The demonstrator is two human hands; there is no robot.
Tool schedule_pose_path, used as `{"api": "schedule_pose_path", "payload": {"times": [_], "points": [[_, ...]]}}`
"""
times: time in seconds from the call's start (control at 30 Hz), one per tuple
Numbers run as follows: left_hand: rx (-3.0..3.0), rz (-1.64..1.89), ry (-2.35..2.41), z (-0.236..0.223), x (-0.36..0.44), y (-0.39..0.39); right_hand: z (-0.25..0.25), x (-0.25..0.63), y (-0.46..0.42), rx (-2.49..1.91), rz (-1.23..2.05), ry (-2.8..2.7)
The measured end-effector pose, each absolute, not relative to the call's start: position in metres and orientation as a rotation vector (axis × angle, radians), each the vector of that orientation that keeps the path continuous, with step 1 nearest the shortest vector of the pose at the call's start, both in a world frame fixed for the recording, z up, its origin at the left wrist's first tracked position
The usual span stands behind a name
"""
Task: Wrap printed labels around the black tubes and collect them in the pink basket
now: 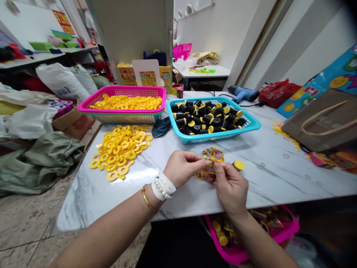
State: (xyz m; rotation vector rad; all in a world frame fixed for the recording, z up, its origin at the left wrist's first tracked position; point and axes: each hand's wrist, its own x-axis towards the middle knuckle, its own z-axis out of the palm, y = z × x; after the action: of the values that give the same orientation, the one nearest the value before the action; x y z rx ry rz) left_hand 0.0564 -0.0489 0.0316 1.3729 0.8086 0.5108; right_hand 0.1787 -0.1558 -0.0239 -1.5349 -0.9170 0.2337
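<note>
Over the front part of the marble-patterned table, my left hand and my right hand are close together, fingertips pinched on a small yellow printed label. More printed labels lie just behind and under the fingers, so where one ends and another starts is unclear. Beside my right hand, a black cylinder with a yellow cap lies on its side, partly hidden by the fingers. A blue basket behind the hands holds many similar black cylinders. To the left is a loose pile of yellow ring-shaped pieces.
A pink basket of yellow pieces stands back left, with a dark cloth beside it. A blue heat gun and red bag sit back right, near a brown paper bag. Below the table edge is another pink basket.
</note>
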Motion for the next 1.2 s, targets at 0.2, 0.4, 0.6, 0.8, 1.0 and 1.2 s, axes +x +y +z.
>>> {"api": "schedule_pose_path", "payload": {"times": [0.2,0.4,0.6,0.8,1.0,1.2], "points": [[1.266,0.475,0.823,0.034,0.056,-0.051,-0.031,0.176,-0.154,-1.515,0.251,-0.924],[1.224,0.382,0.759,0.030,0.057,-0.048,-0.019,0.175,-0.159,-1.591,0.148,-1.118],[1.085,0.404,0.747,0.025,0.059,-0.039,-0.003,0.244,-0.179,-1.877,-0.465,-1.378],[0.888,0.339,0.712,0.021,0.061,-0.031,-0.015,0.278,-0.190,-1.786,0.198,-1.032],[0.789,0.310,0.688,0.017,0.063,-0.029,-0.007,0.226,-0.172,-1.143,0.732,-0.671],[0.765,0.284,0.648,0.016,0.063,-0.031,-0.012,0.212,-0.158,-1.218,0.617,-0.680]]}}
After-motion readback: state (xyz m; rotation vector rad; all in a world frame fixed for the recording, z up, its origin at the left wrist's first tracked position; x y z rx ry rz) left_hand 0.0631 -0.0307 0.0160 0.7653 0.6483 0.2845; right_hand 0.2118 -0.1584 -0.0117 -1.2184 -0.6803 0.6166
